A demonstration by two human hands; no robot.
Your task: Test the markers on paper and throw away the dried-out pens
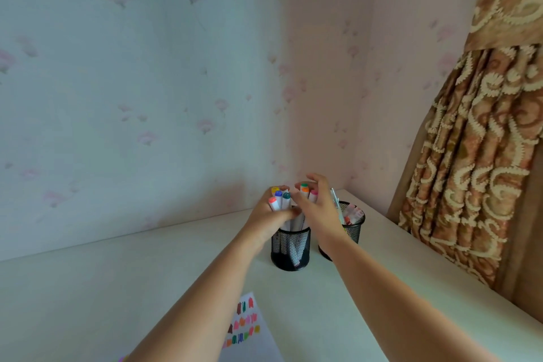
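The markers [280,200] stand bunched, caps up, in a black mesh cup [291,250] on the white bench [88,288]. The left hand [269,216] grips the bundle just above the cup's rim, fingers curled round it. The right hand [318,209] curls over the caps on the cup's right side. A second mesh cup [354,225] with more pens stands just right of and behind the cup. The paper [252,341], marked with colour swatches, lies in front of the cup, apart from it.
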